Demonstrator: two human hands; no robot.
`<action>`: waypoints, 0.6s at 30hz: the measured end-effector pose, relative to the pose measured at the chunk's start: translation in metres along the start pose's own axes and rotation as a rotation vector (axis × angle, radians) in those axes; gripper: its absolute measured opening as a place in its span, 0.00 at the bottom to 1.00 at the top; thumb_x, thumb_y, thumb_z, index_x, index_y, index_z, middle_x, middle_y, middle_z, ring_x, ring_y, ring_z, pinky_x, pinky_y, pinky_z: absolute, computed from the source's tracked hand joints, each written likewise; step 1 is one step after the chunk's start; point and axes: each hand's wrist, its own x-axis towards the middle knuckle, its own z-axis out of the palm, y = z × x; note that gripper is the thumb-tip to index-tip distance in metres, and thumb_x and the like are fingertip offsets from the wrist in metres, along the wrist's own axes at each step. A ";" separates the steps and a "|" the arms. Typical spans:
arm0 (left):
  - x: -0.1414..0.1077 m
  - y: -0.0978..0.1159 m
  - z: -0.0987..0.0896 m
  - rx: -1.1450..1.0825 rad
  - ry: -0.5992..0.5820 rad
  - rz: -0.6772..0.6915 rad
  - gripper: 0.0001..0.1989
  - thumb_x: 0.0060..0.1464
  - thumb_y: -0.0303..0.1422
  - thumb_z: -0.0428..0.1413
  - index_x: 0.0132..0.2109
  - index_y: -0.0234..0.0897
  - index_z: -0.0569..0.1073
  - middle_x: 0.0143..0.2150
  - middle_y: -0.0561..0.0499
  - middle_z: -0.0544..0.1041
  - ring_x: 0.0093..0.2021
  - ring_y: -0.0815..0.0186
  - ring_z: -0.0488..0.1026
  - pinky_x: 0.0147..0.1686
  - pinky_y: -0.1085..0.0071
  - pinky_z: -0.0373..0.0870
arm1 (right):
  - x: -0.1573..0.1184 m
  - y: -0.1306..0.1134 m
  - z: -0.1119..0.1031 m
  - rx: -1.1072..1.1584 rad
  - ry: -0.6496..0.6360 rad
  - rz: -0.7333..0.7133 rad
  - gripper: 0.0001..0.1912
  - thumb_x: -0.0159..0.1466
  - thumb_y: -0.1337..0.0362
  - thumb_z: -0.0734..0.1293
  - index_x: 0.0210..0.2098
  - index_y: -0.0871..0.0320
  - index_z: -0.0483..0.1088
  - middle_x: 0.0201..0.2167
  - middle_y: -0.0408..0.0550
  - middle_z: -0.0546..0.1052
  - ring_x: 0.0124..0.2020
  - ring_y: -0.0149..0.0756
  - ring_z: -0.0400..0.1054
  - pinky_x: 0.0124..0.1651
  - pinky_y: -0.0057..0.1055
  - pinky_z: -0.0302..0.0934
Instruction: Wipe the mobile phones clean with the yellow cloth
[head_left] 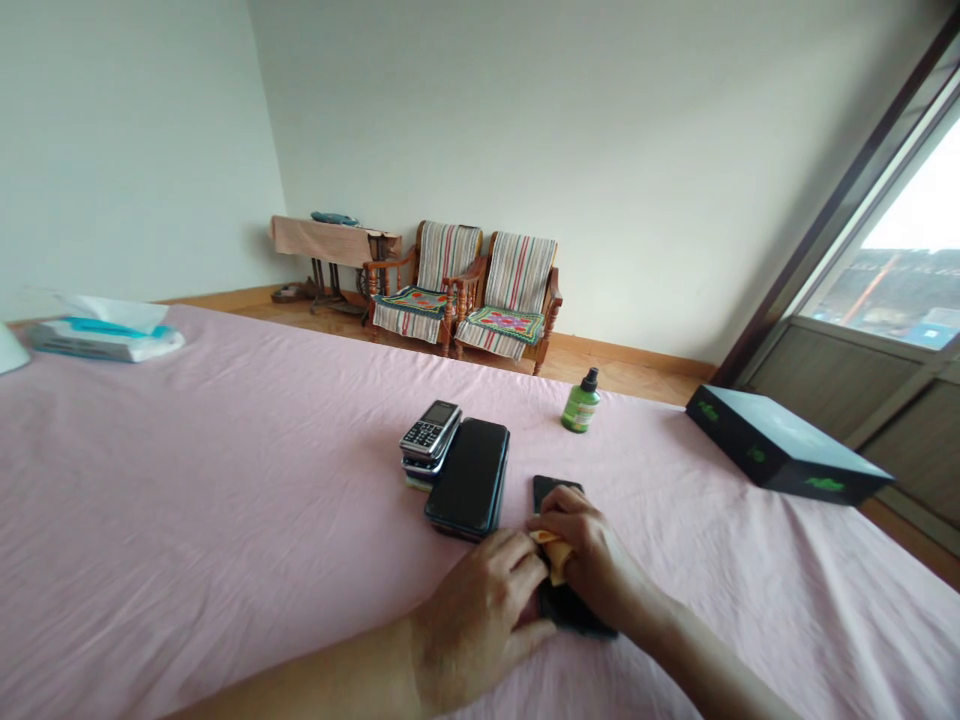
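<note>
A black smartphone (574, 608) lies flat on the pink cloth in front of me. My right hand (589, 545) is closed around a folded yellow cloth (553, 556) and presses it onto the phone's screen. My left hand (484, 610) grips the phone's left edge, fingers bent and thumb lower down; part of its hold is hidden. Just beyond my left hand is a stack of smartphones (470, 478), a black screen on top. Against its left side stands a stack of smaller phones, topped by a silver keypad phone (431, 430).
A green spray bottle (580, 402) with a black top stands past the phones. A black box (784, 445) lies at the right edge. A tissue pack (109, 332) is at far left on the pink bedsheet (247, 480). Two wooden chairs (506, 295) stand against the wall.
</note>
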 end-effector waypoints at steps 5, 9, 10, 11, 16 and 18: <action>-0.001 0.001 0.003 0.004 0.041 -0.109 0.20 0.48 0.26 0.65 0.46 0.36 0.65 0.48 0.49 0.68 0.50 0.59 0.67 0.54 0.62 0.65 | -0.017 -0.011 0.004 0.036 0.021 0.038 0.17 0.45 0.86 0.57 0.21 0.59 0.66 0.30 0.45 0.68 0.33 0.33 0.62 0.33 0.29 0.55; -0.001 0.002 0.002 -0.021 0.053 -0.088 0.23 0.47 0.24 0.64 0.47 0.37 0.63 0.47 0.49 0.66 0.50 0.60 0.66 0.53 0.64 0.66 | -0.026 -0.018 0.004 0.053 0.003 0.055 0.19 0.46 0.86 0.58 0.25 0.58 0.71 0.32 0.46 0.69 0.35 0.35 0.64 0.34 0.29 0.57; -0.001 0.002 0.002 -0.033 0.053 -0.079 0.24 0.47 0.24 0.64 0.48 0.37 0.62 0.48 0.50 0.66 0.50 0.61 0.66 0.52 0.65 0.66 | -0.027 -0.020 0.003 0.058 -0.009 0.061 0.20 0.47 0.86 0.59 0.27 0.58 0.73 0.32 0.46 0.70 0.35 0.35 0.64 0.35 0.29 0.57; -0.001 0.002 0.001 -0.043 0.049 -0.070 0.24 0.47 0.24 0.64 0.48 0.37 0.62 0.48 0.50 0.65 0.50 0.61 0.66 0.52 0.65 0.66 | -0.029 -0.021 0.002 0.062 -0.018 0.066 0.21 0.49 0.86 0.59 0.30 0.57 0.74 0.33 0.47 0.70 0.35 0.35 0.64 0.35 0.30 0.58; -0.001 0.001 0.000 -0.043 0.032 -0.052 0.20 0.50 0.25 0.62 0.48 0.38 0.63 0.47 0.51 0.66 0.49 0.62 0.65 0.52 0.66 0.65 | -0.038 -0.025 0.002 0.071 -0.007 0.079 0.15 0.55 0.82 0.63 0.30 0.59 0.75 0.33 0.48 0.70 0.36 0.37 0.65 0.35 0.31 0.58; 0.000 0.000 0.000 -0.031 0.032 -0.054 0.18 0.51 0.25 0.61 0.47 0.38 0.64 0.46 0.52 0.67 0.48 0.62 0.66 0.50 0.67 0.65 | -0.041 -0.025 0.003 0.081 -0.002 0.074 0.12 0.58 0.80 0.64 0.30 0.59 0.75 0.33 0.49 0.70 0.35 0.37 0.65 0.35 0.31 0.59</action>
